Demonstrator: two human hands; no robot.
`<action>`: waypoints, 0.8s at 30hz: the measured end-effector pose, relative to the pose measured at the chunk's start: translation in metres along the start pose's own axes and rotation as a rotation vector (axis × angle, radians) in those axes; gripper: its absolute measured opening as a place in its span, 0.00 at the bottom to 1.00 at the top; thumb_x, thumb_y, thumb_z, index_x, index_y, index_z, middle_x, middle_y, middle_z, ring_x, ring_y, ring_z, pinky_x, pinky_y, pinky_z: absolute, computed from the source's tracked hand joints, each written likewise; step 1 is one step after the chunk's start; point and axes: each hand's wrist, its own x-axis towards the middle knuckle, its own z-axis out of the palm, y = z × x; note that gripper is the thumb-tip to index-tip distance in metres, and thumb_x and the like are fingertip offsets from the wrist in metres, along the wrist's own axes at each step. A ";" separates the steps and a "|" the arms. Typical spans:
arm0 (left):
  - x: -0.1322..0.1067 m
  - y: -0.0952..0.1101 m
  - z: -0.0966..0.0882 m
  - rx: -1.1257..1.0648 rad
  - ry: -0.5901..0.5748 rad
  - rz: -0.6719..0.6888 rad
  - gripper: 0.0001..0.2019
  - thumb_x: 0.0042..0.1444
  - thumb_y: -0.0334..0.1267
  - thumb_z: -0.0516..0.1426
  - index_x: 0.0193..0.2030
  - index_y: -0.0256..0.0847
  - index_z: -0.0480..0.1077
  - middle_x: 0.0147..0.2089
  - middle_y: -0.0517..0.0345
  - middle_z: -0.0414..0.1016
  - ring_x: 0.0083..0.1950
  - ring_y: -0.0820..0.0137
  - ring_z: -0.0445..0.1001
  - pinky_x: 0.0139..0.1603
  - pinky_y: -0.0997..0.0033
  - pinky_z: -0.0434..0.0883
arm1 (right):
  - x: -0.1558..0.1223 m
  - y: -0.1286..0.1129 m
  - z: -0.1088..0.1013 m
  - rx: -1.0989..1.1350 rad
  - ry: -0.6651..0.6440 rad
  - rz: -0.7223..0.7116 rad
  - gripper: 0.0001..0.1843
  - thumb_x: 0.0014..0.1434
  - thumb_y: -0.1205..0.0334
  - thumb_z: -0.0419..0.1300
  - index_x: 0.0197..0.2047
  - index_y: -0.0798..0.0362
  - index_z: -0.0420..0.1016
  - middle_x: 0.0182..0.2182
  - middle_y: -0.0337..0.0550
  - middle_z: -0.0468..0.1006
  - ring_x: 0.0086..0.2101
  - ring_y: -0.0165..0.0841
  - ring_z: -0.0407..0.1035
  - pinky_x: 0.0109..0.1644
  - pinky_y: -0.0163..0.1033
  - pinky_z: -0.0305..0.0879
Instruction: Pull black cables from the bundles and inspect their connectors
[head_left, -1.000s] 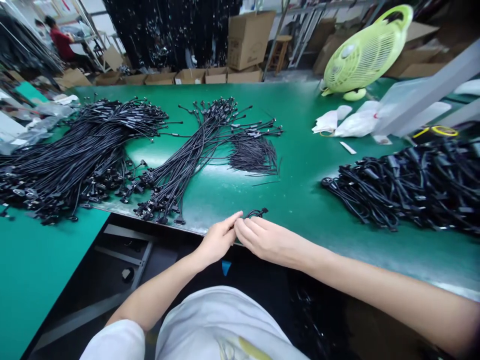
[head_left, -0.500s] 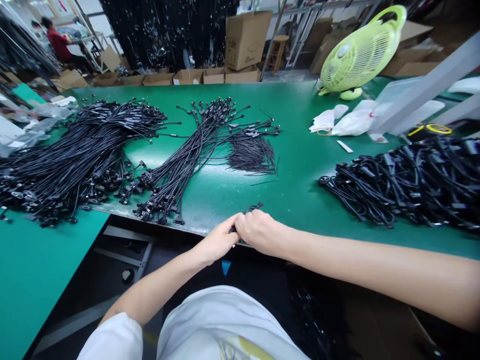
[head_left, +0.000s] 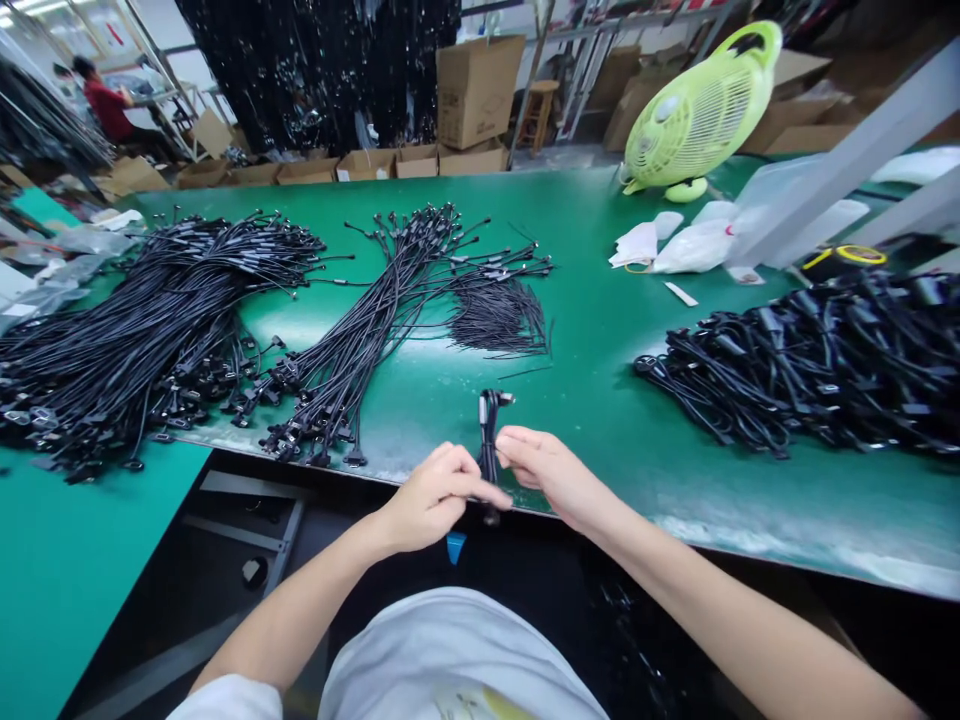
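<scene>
Both my hands meet over the near edge of the green table (head_left: 600,330). My left hand (head_left: 431,497) is closed in a pinch on the lower part of a folded black cable (head_left: 488,430). My right hand (head_left: 546,470) pinches the same cable from the right side. The cable stands upright between my fingers, its connector end pointing up and to the right. A fan of straight black cables (head_left: 375,320) lies just beyond my left hand.
A big heap of black cables (head_left: 142,320) covers the left of the table, and a pile of bundled cables (head_left: 817,365) the right. A green fan (head_left: 694,115), white plastic bags (head_left: 675,245) and cardboard boxes (head_left: 476,90) stand behind. A person in red (head_left: 105,105) works far left.
My hands have lifted slightly off the table edge and turned the folded cable upright; before, it lay low under my right hand. The view has shifted a little.
</scene>
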 end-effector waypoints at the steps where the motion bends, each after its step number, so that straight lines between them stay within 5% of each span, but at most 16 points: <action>1: 0.002 -0.002 0.001 0.007 -0.051 -0.016 0.19 0.58 0.29 0.48 0.42 0.44 0.80 0.36 0.54 0.67 0.41 0.67 0.66 0.48 0.65 0.67 | -0.004 -0.005 -0.001 -0.083 0.043 -0.071 0.21 0.59 0.45 0.54 0.24 0.52 0.61 0.18 0.30 0.52 0.19 0.25 0.45 0.23 0.33 0.42; 5: 0.012 -0.006 -0.001 -0.218 0.087 -0.183 0.18 0.62 0.36 0.48 0.50 0.39 0.76 0.43 0.51 0.74 0.45 0.64 0.70 0.50 0.64 0.67 | -0.022 -0.014 0.017 -0.364 -0.067 -0.307 0.19 0.64 0.54 0.50 0.23 0.53 0.63 0.24 0.38 0.67 0.28 0.30 0.61 0.33 0.35 0.55; 8: 0.011 0.007 -0.014 -0.322 0.166 -0.140 0.20 0.66 0.41 0.46 0.51 0.40 0.76 0.46 0.50 0.76 0.46 0.64 0.70 0.50 0.65 0.66 | -0.021 -0.004 0.028 -0.344 -0.214 -0.248 0.18 0.64 0.57 0.49 0.24 0.53 0.64 0.23 0.37 0.68 0.27 0.30 0.63 0.34 0.35 0.57; 11: 0.002 0.024 -0.018 -0.201 -0.015 -0.019 0.19 0.66 0.45 0.47 0.43 0.41 0.79 0.39 0.50 0.77 0.42 0.65 0.71 0.49 0.66 0.66 | -0.007 0.006 0.019 -0.322 -0.079 -0.217 0.17 0.63 0.56 0.49 0.23 0.52 0.63 0.22 0.36 0.67 0.27 0.30 0.62 0.34 0.35 0.57; 13: -0.002 0.027 -0.010 -0.159 -0.090 -0.080 0.21 0.66 0.48 0.47 0.42 0.40 0.78 0.34 0.52 0.77 0.38 0.67 0.71 0.45 0.67 0.67 | 0.001 0.006 0.008 -0.405 0.074 -0.259 0.17 0.63 0.57 0.49 0.24 0.52 0.63 0.23 0.37 0.67 0.28 0.31 0.62 0.34 0.35 0.57; 17: -0.001 0.004 0.011 -0.376 0.084 -0.356 0.29 0.65 0.58 0.45 0.39 0.35 0.76 0.29 0.54 0.74 0.32 0.70 0.70 0.38 0.70 0.68 | -0.004 -0.004 0.001 -0.626 0.163 -0.426 0.17 0.66 0.59 0.48 0.26 0.52 0.65 0.25 0.38 0.70 0.28 0.30 0.64 0.34 0.34 0.56; 21: 0.004 -0.014 0.014 -0.659 0.137 -0.460 0.31 0.62 0.61 0.46 0.43 0.34 0.77 0.40 0.47 0.79 0.42 0.64 0.75 0.48 0.63 0.71 | -0.014 -0.006 0.011 -0.720 -0.011 -0.495 0.19 0.69 0.60 0.45 0.29 0.52 0.68 0.29 0.42 0.74 0.32 0.31 0.67 0.37 0.34 0.59; 24: 0.005 -0.012 0.011 -0.662 0.129 -0.346 0.22 0.61 0.54 0.55 0.52 0.39 0.75 0.57 0.47 0.74 0.58 0.60 0.70 0.61 0.61 0.66 | -0.011 0.002 0.012 -0.601 -0.041 -0.392 0.19 0.68 0.55 0.47 0.32 0.52 0.72 0.32 0.42 0.76 0.34 0.33 0.69 0.40 0.36 0.61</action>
